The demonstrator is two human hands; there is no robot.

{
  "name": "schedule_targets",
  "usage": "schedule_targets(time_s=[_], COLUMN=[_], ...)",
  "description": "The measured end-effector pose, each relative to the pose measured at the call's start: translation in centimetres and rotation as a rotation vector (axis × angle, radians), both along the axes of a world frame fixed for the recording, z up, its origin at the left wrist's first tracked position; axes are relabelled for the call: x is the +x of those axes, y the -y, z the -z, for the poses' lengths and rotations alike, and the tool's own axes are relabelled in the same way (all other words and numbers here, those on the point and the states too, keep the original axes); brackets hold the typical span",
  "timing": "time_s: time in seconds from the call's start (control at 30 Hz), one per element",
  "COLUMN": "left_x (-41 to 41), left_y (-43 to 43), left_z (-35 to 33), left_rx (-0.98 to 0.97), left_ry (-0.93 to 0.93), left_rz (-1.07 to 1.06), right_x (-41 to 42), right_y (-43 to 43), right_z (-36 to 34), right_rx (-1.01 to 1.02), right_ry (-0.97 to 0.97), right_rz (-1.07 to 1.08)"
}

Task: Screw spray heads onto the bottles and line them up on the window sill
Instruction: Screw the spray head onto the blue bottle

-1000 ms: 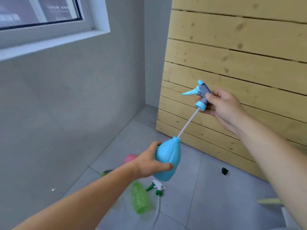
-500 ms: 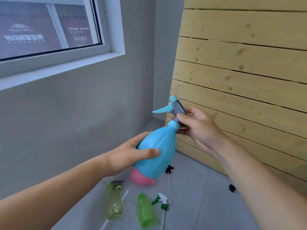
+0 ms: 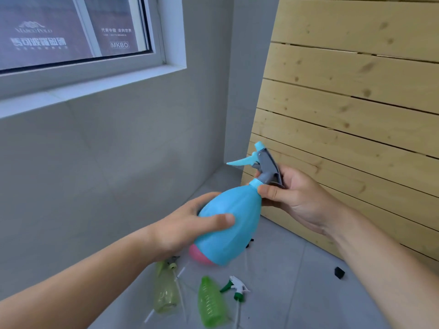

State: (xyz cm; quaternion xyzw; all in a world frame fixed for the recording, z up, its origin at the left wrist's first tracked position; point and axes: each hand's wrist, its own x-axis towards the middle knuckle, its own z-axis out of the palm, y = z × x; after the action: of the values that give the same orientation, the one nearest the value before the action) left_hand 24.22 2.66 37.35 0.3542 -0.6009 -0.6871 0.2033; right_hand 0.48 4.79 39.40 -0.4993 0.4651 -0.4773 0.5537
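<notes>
My left hand (image 3: 187, 230) grips the belly of a light blue bottle (image 3: 234, 217), tilted with its neck up and to the right. A blue and grey spray head (image 3: 262, 166) sits on the neck, and my right hand (image 3: 294, 198) holds it, thumb at the collar. On the floor below lie a bright green bottle (image 3: 211, 302), a pale yellow-green bottle (image 3: 165, 290) and a loose white and green spray head (image 3: 235, 289). A pink bottle (image 3: 198, 256) is partly hidden behind the blue one. The white window sill (image 3: 95, 85) runs along the upper left.
A slatted wooden panel (image 3: 344, 119) leans against the wall on the right. A small black piece (image 3: 339, 273) lies on the grey tiled floor near its foot, and another dark bit (image 3: 250, 243) shows under the blue bottle. Grey walls meet in the corner behind.
The spray head's tube went down into the blue bottle and the head now sits on the neck. Both hands rose with the bottle, and the view lifted toward the window.
</notes>
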Motion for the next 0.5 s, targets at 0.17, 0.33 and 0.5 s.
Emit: schedule_targets(time_s=[0.17,0.33,0.5], left_x=[-1.5,-1.9,-2.4], left_y=[0.2,0.1,0.1], left_z=[0.8,1.5,1.1], left_rx=[-0.759,-0.751,-0.255], left_ry=[0.398,0.304,0.071], left_rz=[-0.251,-0.333,-0.618], right_x=[1.0,1.1,1.3], right_y=[0.3,0.4,0.6], right_z=[1.0,1.7,2.3], right_rx=[0.106,0.145,0.188], right_ry=[0.113,0.232,0.275], right_rz=[0.224,0.297,0.306])
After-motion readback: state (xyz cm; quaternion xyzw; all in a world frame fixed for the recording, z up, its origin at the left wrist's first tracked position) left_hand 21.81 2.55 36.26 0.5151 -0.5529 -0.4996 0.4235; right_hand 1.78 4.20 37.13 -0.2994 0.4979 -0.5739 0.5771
